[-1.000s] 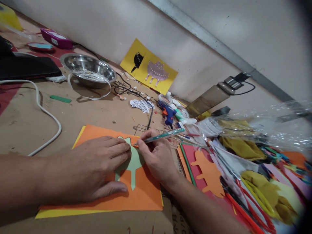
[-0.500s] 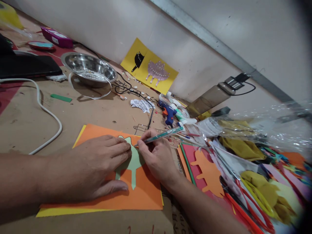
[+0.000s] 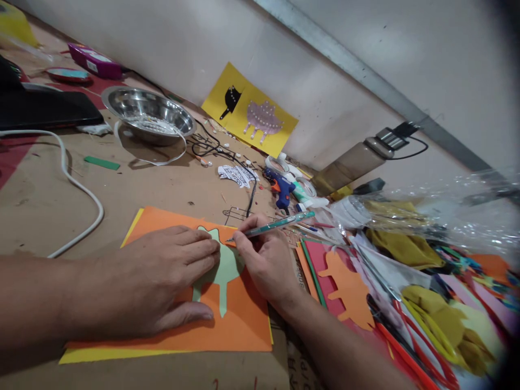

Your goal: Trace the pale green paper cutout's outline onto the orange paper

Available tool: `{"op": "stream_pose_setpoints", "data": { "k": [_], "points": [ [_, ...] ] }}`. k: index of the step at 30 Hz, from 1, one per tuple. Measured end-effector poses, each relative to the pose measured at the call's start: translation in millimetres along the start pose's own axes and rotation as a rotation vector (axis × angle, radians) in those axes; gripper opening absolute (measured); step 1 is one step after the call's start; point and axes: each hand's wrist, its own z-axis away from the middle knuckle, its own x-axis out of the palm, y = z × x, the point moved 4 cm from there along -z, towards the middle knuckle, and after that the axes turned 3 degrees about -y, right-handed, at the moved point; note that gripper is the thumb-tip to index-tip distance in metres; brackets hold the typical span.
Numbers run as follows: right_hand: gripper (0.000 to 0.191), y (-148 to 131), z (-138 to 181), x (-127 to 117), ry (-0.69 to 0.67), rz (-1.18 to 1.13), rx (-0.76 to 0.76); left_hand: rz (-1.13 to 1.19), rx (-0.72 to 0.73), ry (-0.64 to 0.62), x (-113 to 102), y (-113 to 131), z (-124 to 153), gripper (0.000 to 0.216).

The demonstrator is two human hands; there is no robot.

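My left hand [image 3: 162,276] lies flat, fingers together, pressing a pale green cut-out shape [image 3: 225,271] onto an orange sheet [image 3: 239,322] that rests on a yellow sheet [image 3: 95,355]. My right hand [image 3: 266,260] is closed on a teal pen [image 3: 276,225]; its tip touches the orange sheet at the upper right edge of the green shape. Part of the green shape is hidden under my left fingers.
A steel bowl [image 3: 148,114] and a white cable [image 3: 77,187] lie to the left. A blue glue gun [image 3: 281,189], tape rolls and black wires sit behind the sheet. On the right are an orange cut-out [image 3: 349,290], red scissors [image 3: 414,338], coloured foam and clear plastic bags. A yellow card [image 3: 249,111] leans on the wall.
My right hand and the pen have shifted slightly to the right along the green shape's upper edge. My left hand has stayed in place.
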Motion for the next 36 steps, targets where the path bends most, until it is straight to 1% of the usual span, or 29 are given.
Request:
{"op": "stream_pose_setpoints", "data": {
  "k": [8,11,16,24,28,36],
  "points": [
    [0.013,-2.4,-0.7,2.5,-0.042,-0.007,-0.004,-0.013,0.014,0.069,-1.4,1.4,1.2,0.032],
    [0.014,-3.8,-0.5,3.0,-0.050,-0.003,-0.014,-0.046,0.028,0.057,0.8,1.1,1.8,0.033],
    [0.014,-3.6,-0.5,2.5,-0.059,0.030,-0.010,-0.045,0.029,0.072,0.2,1.1,0.9,0.032],
    [0.015,-2.9,0.1,0.3,-0.042,0.068,-0.007,-0.057,0.027,0.060,0.2,1.5,1.0,0.030],
    [0.013,-4.0,-0.5,0.4,-0.038,0.058,-0.003,-0.042,0.024,0.081,0.3,0.6,2.2,0.032],
    [0.013,-3.5,0.0,2.7,-0.042,0.018,-0.002,-0.015,0.028,0.098,-1.9,1.8,0.5,0.029]
  ]
}}
